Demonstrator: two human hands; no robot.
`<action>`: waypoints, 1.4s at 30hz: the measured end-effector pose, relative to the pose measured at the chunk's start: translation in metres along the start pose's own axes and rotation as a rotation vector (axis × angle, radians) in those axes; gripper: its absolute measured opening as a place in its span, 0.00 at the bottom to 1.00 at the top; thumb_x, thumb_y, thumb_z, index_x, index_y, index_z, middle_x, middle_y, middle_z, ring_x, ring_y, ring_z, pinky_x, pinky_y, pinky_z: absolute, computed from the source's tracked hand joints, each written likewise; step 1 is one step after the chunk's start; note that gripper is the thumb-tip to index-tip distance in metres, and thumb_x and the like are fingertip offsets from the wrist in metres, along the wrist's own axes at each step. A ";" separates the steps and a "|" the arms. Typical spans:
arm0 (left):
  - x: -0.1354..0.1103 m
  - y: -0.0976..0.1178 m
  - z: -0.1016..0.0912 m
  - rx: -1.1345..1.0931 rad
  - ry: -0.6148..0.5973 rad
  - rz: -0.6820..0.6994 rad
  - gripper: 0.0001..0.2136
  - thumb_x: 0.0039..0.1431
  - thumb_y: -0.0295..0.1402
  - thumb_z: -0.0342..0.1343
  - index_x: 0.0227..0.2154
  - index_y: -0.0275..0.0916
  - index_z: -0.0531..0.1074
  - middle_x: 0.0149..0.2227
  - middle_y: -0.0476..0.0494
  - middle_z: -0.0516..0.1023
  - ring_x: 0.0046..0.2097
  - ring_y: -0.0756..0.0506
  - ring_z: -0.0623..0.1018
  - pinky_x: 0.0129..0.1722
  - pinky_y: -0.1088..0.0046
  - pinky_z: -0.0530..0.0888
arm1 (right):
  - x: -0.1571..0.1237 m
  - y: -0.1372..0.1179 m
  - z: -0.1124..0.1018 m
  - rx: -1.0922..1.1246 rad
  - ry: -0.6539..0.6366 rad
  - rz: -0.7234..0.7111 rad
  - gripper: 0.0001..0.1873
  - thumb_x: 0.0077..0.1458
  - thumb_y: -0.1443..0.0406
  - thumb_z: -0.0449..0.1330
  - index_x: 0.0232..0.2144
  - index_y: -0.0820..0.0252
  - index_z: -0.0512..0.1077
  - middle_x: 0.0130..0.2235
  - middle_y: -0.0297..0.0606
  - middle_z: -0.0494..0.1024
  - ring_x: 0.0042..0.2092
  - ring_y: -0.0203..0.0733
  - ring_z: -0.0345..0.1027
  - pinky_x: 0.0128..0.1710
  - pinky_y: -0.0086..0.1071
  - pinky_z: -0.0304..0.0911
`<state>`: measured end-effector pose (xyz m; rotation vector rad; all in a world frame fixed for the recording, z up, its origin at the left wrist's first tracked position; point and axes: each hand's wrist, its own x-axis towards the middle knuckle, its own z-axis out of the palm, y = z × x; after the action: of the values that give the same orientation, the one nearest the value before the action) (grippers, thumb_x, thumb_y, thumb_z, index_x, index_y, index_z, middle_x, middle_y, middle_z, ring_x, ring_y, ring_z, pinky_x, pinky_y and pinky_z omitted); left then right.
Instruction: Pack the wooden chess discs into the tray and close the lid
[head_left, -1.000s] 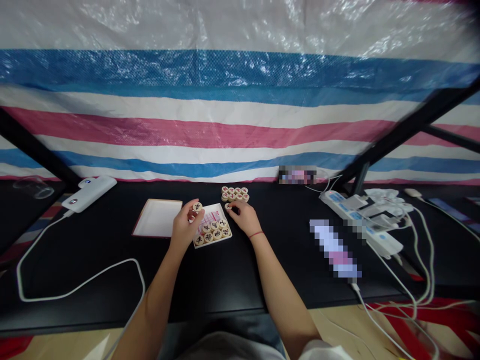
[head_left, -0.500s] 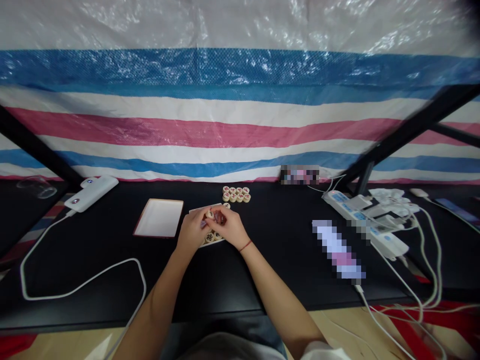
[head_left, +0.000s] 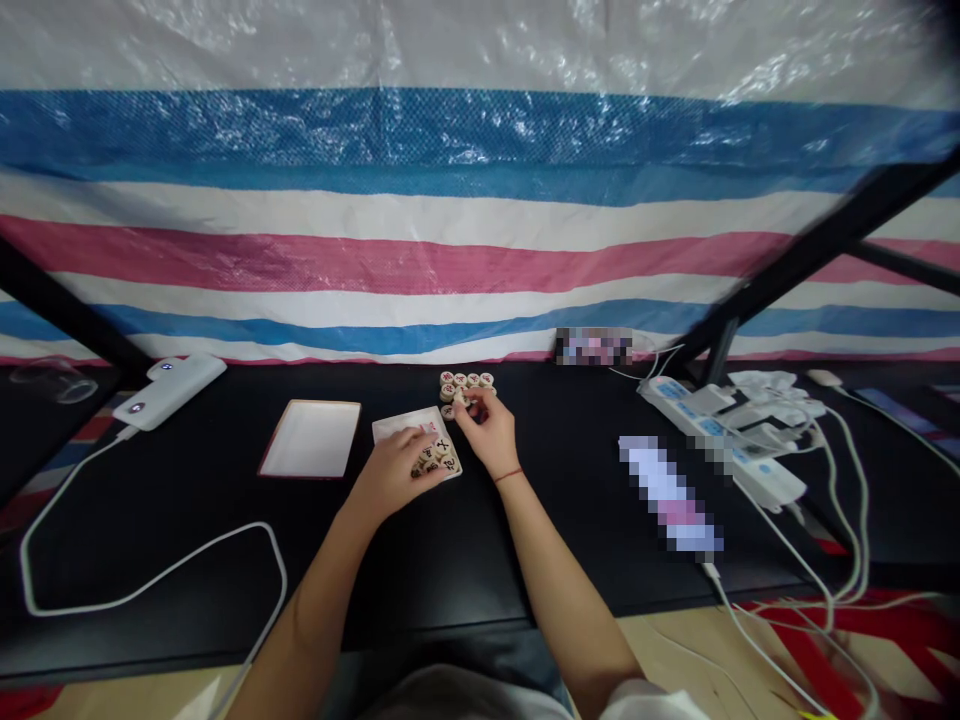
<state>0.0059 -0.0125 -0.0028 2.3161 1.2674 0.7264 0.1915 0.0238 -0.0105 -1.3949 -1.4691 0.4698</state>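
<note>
Just past the bench edge, our left hand lies palm down over a cluster of xiangqi pieces in a white tray. Its fingers curl across them, though we cannot tell whether they grip any. Our right hand, with a red thread around its wrist, is clenched in a pinch, thumb and forefinger closed on 1 wooden piece just beyond the tray's far edge, right against a tight group of pieces. Left of the tray, well apart from it, sits a red-edged second tray. Further left lies a white power bank, its white cable looping across the bench. To the right are a pixelated object and a white power strip crowded with plugs. Beyond everything hangs a striped tarp in blue, white and pink.
</note>
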 end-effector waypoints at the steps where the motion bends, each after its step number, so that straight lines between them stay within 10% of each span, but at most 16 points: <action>1: -0.001 0.001 0.000 -0.009 -0.030 0.005 0.21 0.54 0.43 0.60 0.49 0.40 0.72 0.47 0.38 0.74 0.49 0.38 0.75 0.51 0.60 0.70 | 0.002 0.004 -0.002 -0.010 0.024 0.022 0.12 0.52 0.58 0.58 0.37 0.59 0.71 0.35 0.36 0.76 0.29 0.35 0.65 0.34 0.30 0.64; 31: -0.005 -0.016 -0.020 -0.095 -0.154 -0.045 0.36 0.44 0.31 0.64 0.59 0.46 0.63 0.57 0.41 0.70 0.57 0.37 0.70 0.59 0.59 0.65 | 0.001 0.027 0.018 -0.272 -0.185 -0.183 0.09 0.55 0.65 0.56 0.39 0.58 0.71 0.40 0.41 0.76 0.41 0.45 0.68 0.44 0.37 0.64; 38: -0.007 -0.014 -0.019 -0.134 -0.097 -0.064 0.36 0.45 0.38 0.66 0.59 0.45 0.63 0.57 0.41 0.71 0.57 0.36 0.71 0.58 0.57 0.66 | -0.025 -0.047 -0.017 0.125 0.021 -0.156 0.09 0.59 0.59 0.54 0.32 0.55 0.71 0.30 0.37 0.74 0.30 0.40 0.67 0.34 0.36 0.65; 42: -0.006 -0.012 -0.019 -0.155 -0.073 -0.085 0.35 0.46 0.45 0.66 0.59 0.44 0.65 0.56 0.40 0.73 0.55 0.34 0.72 0.55 0.57 0.68 | -0.087 -0.110 -0.072 0.450 -0.199 -0.158 0.11 0.59 0.52 0.54 0.40 0.45 0.71 0.28 0.34 0.73 0.24 0.39 0.66 0.26 0.36 0.65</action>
<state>-0.0165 -0.0096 0.0035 2.1322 1.2248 0.6801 0.1808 -0.1075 0.0760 -0.8896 -1.5014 0.8001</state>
